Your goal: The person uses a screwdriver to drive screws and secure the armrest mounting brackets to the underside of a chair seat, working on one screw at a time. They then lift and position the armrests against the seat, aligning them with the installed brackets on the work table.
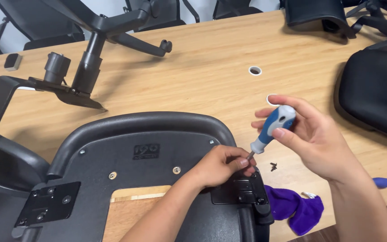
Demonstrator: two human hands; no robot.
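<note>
Right hand (pixel 312 134) is clamped around a screwdriver (pixel 272 130) with a blue-and-white moulded handle, thumb pressed on the white cap end. The thin metal shaft slants down and left. Left hand (pixel 222 166) has its fingers closed together at the shaft tip, steadying it over the black metal bracket plate (pixel 240 192) on the right side of the upturned chair seat (pixel 144 148). The seat underside is matt black plastic with a rounded raised rim; a pale plywood panel (pixel 133 208) shows through a cut-out.

The tip itself is hidden under the left fingers, so whether it sits in a screw head cannot be told.

Risks, as judged: the shaft is tilted, so the tip could slip out of the screw and jab the left fingers or score the plastic. A loose dark screw (pixel 273 166) lies on the smooth wood-grain counter (pixel 202 62), near the right hand; a nudge could roll it off the near edge. A purple cloth (pixel 298 208) lies crumpled just beside the bracket.
</note>
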